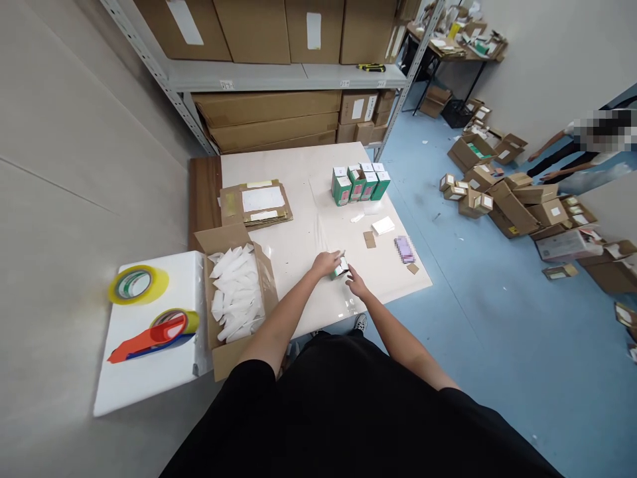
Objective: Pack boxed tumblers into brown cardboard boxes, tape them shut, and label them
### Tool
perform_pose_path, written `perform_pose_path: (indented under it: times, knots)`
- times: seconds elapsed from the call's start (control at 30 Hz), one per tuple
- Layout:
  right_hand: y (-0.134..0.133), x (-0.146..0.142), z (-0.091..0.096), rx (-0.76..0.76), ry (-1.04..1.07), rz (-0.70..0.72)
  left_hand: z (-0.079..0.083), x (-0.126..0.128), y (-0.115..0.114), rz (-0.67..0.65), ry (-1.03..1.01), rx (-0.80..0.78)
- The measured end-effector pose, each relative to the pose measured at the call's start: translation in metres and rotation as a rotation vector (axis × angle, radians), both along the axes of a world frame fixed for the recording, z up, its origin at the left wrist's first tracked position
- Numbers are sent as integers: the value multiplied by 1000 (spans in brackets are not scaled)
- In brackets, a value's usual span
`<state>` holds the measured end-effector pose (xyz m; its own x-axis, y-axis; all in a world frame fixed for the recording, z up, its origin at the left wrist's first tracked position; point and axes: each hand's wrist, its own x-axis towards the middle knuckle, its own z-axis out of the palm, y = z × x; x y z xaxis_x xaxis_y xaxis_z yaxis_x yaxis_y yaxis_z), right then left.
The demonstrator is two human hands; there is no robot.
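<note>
A small green and white carton (341,268) is between my hands near the table's front edge, its white top facing up. My left hand (326,264) grips its left and far side, with the fingertips at the top by a raised pale piece, perhaps a flap. From the right, my right hand (357,284) has bent fingers against the carton's side; parts of the carton are covered by my fingers. Farther back on the white table (298,172) stands a group of similar green and white cartons (342,190), several of them upright.
To my left, an open cardboard box (271,282) holds many white packets. Beside it, a white block (149,388) carries yellow tape (115,287) and a red tape dispenser (144,345). Flattened cardboard (231,202), a white pad (383,226) and purple items (405,249) lie on the table. Shelving (283,76) stands behind.
</note>
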<state>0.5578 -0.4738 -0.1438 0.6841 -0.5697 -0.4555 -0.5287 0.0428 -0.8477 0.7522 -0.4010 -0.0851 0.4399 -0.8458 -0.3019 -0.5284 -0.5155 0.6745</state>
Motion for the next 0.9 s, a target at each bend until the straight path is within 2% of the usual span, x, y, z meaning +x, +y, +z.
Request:
perform_pose_path:
  times: [0.1,0.17,0.23,0.33,0.4,0.47,0.53,0.73,0.8,0.9]
  knots:
    - [2,-1,1,-10,7,29,-9,12,3,315,193,-77]
    - [1,-2,1,-23,19,57,-15,9,4,494,276,-36]
    - [-2,-1,1,-49,47,72,-20,-1,5,635,251,10]
    - [-8,4,2,-112,81,100,-20,-21,8,754,75,-66]
    - [-12,8,2,-150,91,128,-16,-31,11,672,28,-121]
    - [-15,14,3,-181,102,144,-11,-36,13,500,84,-108]
    - [-17,19,4,-207,108,160,-8,-36,16,396,170,-91]
    - [-23,30,13,-325,166,211,-11,-27,29,488,399,-177]
    - [-24,36,17,-401,247,222,-12,-28,34,439,423,-184]
    - [-23,47,24,-511,323,253,-12,-34,39,292,439,-263]
